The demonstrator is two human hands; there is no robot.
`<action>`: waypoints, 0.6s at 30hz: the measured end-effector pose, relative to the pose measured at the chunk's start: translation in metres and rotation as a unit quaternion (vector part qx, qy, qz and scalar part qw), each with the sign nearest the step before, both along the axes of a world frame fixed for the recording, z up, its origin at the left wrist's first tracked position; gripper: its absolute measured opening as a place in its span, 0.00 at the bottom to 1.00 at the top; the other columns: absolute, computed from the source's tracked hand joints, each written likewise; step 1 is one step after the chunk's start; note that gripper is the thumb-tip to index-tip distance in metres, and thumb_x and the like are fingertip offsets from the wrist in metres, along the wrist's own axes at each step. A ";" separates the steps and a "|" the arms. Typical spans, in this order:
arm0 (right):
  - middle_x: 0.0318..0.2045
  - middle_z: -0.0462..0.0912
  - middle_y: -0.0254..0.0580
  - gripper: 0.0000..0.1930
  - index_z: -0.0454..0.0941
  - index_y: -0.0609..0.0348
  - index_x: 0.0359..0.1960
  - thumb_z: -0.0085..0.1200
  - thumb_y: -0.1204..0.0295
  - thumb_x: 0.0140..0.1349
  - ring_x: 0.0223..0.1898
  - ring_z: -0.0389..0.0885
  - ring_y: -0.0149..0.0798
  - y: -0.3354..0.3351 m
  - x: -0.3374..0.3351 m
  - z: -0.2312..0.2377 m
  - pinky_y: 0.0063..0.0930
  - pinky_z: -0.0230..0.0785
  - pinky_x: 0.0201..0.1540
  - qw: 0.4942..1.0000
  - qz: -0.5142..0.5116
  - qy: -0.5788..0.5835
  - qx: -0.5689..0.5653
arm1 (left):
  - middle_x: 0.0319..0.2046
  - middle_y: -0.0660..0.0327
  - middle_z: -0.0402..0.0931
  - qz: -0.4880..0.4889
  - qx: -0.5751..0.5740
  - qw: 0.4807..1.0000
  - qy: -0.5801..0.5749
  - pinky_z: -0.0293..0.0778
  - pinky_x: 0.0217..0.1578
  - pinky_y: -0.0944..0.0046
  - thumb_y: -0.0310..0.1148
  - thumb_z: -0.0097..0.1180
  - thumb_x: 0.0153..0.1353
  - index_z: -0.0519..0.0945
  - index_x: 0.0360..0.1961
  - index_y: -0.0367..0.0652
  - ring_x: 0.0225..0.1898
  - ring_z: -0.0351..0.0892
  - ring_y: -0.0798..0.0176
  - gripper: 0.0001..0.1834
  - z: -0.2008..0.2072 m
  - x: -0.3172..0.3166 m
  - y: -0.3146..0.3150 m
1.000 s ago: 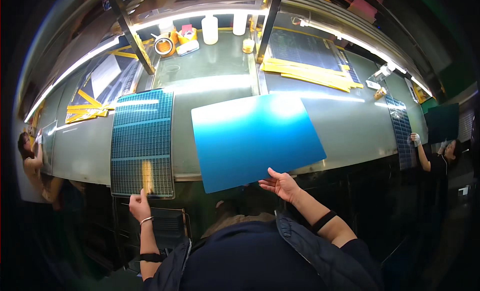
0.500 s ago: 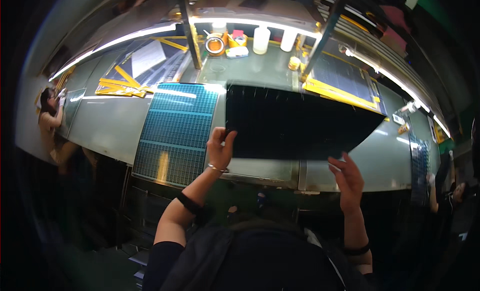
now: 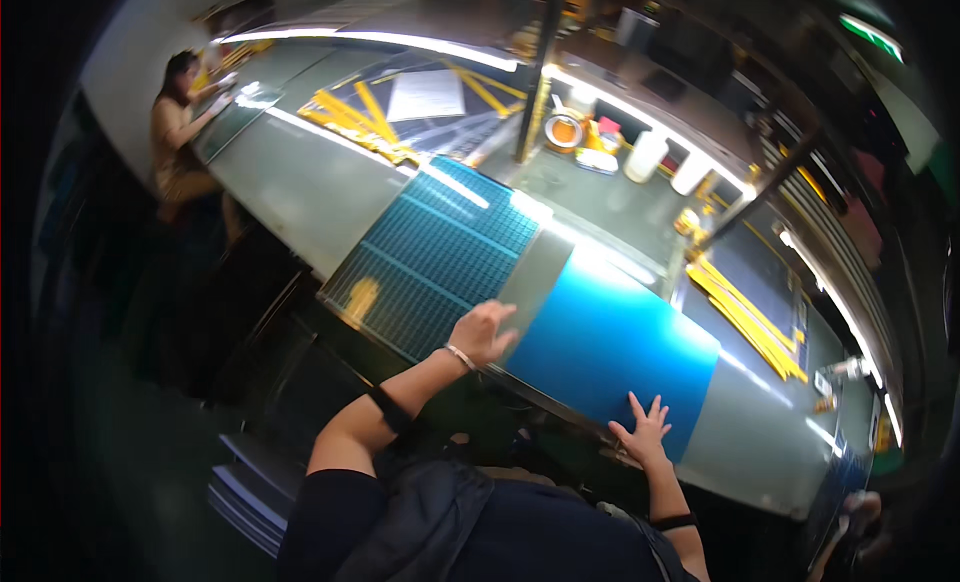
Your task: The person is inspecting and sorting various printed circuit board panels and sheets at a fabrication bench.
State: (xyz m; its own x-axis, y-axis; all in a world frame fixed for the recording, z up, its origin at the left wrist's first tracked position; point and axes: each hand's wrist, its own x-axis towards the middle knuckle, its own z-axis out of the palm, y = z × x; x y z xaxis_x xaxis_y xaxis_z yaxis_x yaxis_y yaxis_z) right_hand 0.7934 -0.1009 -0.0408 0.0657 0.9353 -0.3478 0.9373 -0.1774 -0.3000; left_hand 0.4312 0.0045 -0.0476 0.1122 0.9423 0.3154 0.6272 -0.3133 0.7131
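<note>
Likely stiff and slippery, the blue sheet point(image 3: 610, 332) suits edge holds, with left hand point(image 3: 483, 334) and right hand point(image 3: 643, 434) fingers apart

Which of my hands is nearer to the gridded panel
Left: your left hand is by the right edge of the gridded panel; your right hand is farther right, over the blue sheet.

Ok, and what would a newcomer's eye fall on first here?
Probably the bright blue sheet lying on the table, with the right hand spread at its near edge. Next, the grid-patterned panel to its left, the left hand near the gap between them. Yellow strips also stand out, beyond the sheet on the right.
</note>
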 end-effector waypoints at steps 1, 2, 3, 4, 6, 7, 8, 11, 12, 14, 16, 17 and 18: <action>0.64 0.42 0.61 0.35 0.62 0.37 0.60 0.57 0.50 0.49 0.65 0.37 0.67 0.006 -0.004 0.008 0.67 0.32 0.59 1.000 0.008 -0.006 0.000 | 0.46 0.45 0.69 -0.028 -0.062 0.991 0.118 0.65 0.50 0.57 0.41 0.65 0.43 0.73 0.45 0.36 0.48 0.70 0.47 0.29 0.019 -0.012 -0.023; 0.64 0.42 0.61 0.35 0.62 0.37 0.60 0.57 0.50 0.49 0.65 0.37 0.67 0.016 -0.008 0.008 0.67 0.32 0.59 0.999 0.037 -0.003 -0.003 | 0.48 0.45 0.68 -0.048 -0.131 0.962 0.233 0.65 0.51 0.56 0.42 0.66 0.41 0.72 0.46 0.36 0.49 0.69 0.46 0.32 0.029 -0.022 -0.047; 0.64 0.45 0.61 0.33 0.64 0.41 0.58 0.58 0.51 0.49 0.65 0.40 0.64 0.028 -0.012 0.008 0.66 0.32 0.60 0.997 0.065 0.035 0.015 | 0.49 0.45 0.67 -0.029 -0.160 0.927 0.338 0.65 0.51 0.55 0.44 0.67 0.39 0.71 0.47 0.36 0.51 0.67 0.46 0.35 0.026 -0.031 -0.067; 0.63 0.49 0.61 0.32 0.67 0.44 0.57 0.59 0.52 0.49 0.65 0.42 0.62 0.039 -0.023 0.012 0.66 0.32 0.60 0.993 0.093 0.074 0.029 | 0.50 0.45 0.67 -0.014 -0.196 0.878 0.437 0.64 0.51 0.53 0.46 0.67 0.36 0.71 0.48 0.36 0.53 0.66 0.46 0.38 0.022 -0.037 -0.086; 0.59 0.60 0.58 0.27 0.71 0.50 0.52 0.60 0.59 0.50 0.62 0.55 0.56 0.067 -0.056 0.022 0.55 0.43 0.61 0.982 0.168 0.061 0.054 | 0.51 0.47 0.66 0.022 -0.057 0.915 0.400 0.63 0.53 0.53 0.42 0.63 0.42 0.72 0.47 0.36 0.55 0.64 0.46 0.31 -0.025 -0.048 -0.103; 0.57 0.64 0.56 0.24 0.72 0.53 0.51 0.59 0.63 0.51 0.60 0.61 0.53 0.084 -0.070 0.025 0.47 0.51 0.59 0.969 0.200 0.136 0.055 | 0.51 0.48 0.66 0.031 0.012 0.928 0.371 0.63 0.54 0.56 0.40 0.61 0.42 0.73 0.45 0.37 0.55 0.64 0.49 0.28 -0.033 -0.050 -0.102; 0.55 0.68 0.54 0.22 0.72 0.55 0.50 0.59 0.67 0.53 0.57 0.66 0.50 0.099 -0.087 0.027 0.39 0.59 0.57 0.950 0.226 0.208 0.051 | 0.51 0.50 0.67 0.033 -0.006 0.940 0.340 0.62 0.55 0.58 0.41 0.61 0.42 0.74 0.43 0.37 0.55 0.65 0.51 0.27 -0.031 -0.048 -0.099; 0.53 0.70 0.52 0.19 0.73 0.57 0.49 0.57 0.73 0.53 0.54 0.69 0.49 0.143 -0.149 0.018 0.34 0.62 0.55 0.911 0.352 0.212 0.032 | 0.52 0.52 0.66 0.018 -0.092 0.940 0.328 0.62 0.56 0.59 0.38 0.64 0.38 0.75 0.42 0.38 0.56 0.64 0.52 0.27 -0.027 -0.047 -0.098; 0.54 0.68 0.53 0.20 0.72 0.57 0.50 0.56 0.72 0.53 0.56 0.66 0.52 0.158 -0.170 0.011 0.38 0.59 0.57 0.894 0.388 0.224 0.004 | 0.54 0.54 0.66 0.002 -0.129 0.938 0.323 0.63 0.55 0.61 0.38 0.65 0.39 0.75 0.42 0.39 0.56 0.63 0.52 0.27 -0.024 -0.051 -0.100; 0.56 0.66 0.53 0.21 0.71 0.56 0.51 0.55 0.72 0.54 0.58 0.63 0.53 0.183 -0.206 0.001 0.39 0.57 0.59 0.874 0.437 0.211 0.035 | 0.54 0.56 0.66 -0.005 -0.177 0.946 0.272 0.68 0.51 0.62 0.42 0.64 0.41 0.78 0.39 0.42 0.56 0.64 0.52 0.23 -0.025 -0.057 -0.096; 0.61 0.59 0.52 0.23 0.67 0.53 0.56 0.52 0.72 0.56 0.64 0.53 0.52 0.207 -0.230 -0.008 0.41 0.50 0.63 0.855 0.492 0.134 0.092 | 0.52 0.54 0.67 -0.010 -0.166 0.960 0.224 0.68 0.52 0.60 0.41 0.61 0.44 0.80 0.34 0.42 0.55 0.66 0.52 0.17 -0.028 -0.062 -0.096; 0.62 0.57 0.52 0.25 0.67 0.53 0.56 0.54 0.69 0.55 0.64 0.50 0.53 0.215 -0.237 -0.013 0.42 0.49 0.63 0.846 0.514 0.111 0.095 | 0.52 0.54 0.67 0.003 -0.171 0.960 0.220 0.68 0.52 0.60 0.41 0.61 0.44 0.80 0.34 0.42 0.55 0.66 0.52 0.17 -0.033 -0.063 -0.099; 0.63 0.55 0.53 0.27 0.66 0.53 0.57 0.56 0.66 0.54 0.65 0.47 0.54 0.217 -0.245 -0.014 0.43 0.49 0.63 0.836 0.533 0.089 0.097 | 0.52 0.52 0.67 -0.012 -0.116 0.956 0.269 0.68 0.52 0.59 0.40 0.60 0.45 0.79 0.32 0.41 0.55 0.66 0.52 0.16 -0.032 -0.063 -0.103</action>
